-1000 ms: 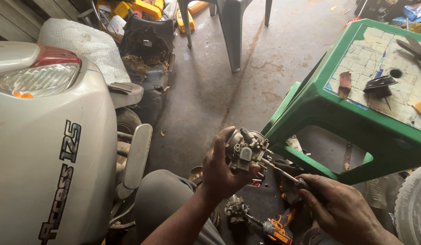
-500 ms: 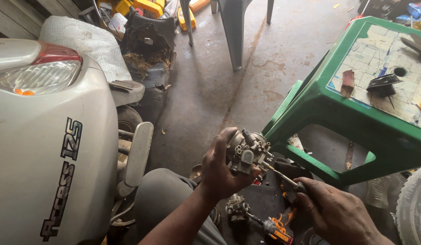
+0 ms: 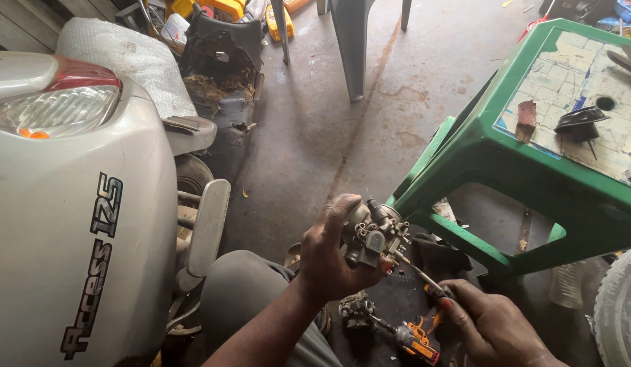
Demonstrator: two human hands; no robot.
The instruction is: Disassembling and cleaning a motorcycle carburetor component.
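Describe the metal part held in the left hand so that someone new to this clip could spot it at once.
Start at the green plastic table on the right and drop to its lower left leg. Just left of that leg, the left hand holds up a carburettor, a fist-sized lump of dull grey metal studded with small screws and brass fittings. Unlike the similar part lying on the floor below, it is raised, with the screwdriver from the right hand touching it.

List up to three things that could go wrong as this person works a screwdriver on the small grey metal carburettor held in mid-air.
1. The left hand alone holds the grey metal carburettor unsupported; the thin metal-shafted screwdriver in the right hand might slip and jab a finger.
2. A freed screw could drop to the cluttered floor, among parts like the orange-and-black tool.
3. The green plastic table stands close and may hinder the right hand.
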